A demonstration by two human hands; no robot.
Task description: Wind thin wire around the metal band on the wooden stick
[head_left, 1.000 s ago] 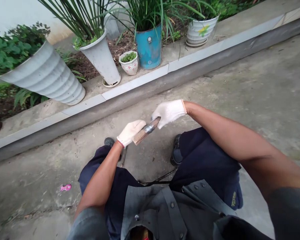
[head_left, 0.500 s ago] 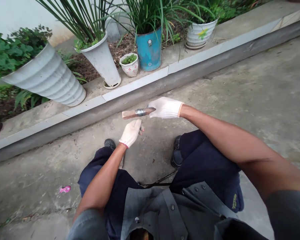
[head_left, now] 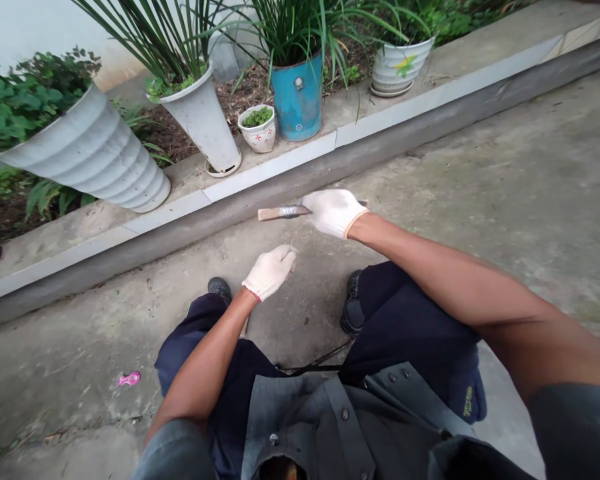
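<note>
My right hand [head_left: 333,211], in a white knit glove, is closed around a flat wooden stick [head_left: 269,214]. Silvery wire [head_left: 289,211] is wound in several turns about the stick, just left of my fingers. A short bit of the stick seems to show behind the hand on its far side. Lower and to the left, my gloved left hand [head_left: 270,272] is closed in a pinch. A thin wire strand [head_left: 292,243] rises from its fingertips toward the stick; whether it joins the winding I cannot make out.
Ahead runs a low concrete ledge [head_left: 275,172] with a tiled edge. On it stand a ribbed white planter [head_left: 100,153], a tall white pot [head_left: 205,123], a small pot [head_left: 261,137], a blue bucket [head_left: 298,100] and another white pot [head_left: 400,67]. A pink object [head_left: 129,379] lies on the ground.
The right hand has turned the stick and shifted it slightly up and to the right. My left hand has moved down and right, away from the stick, and the thin strand now shows.
</note>
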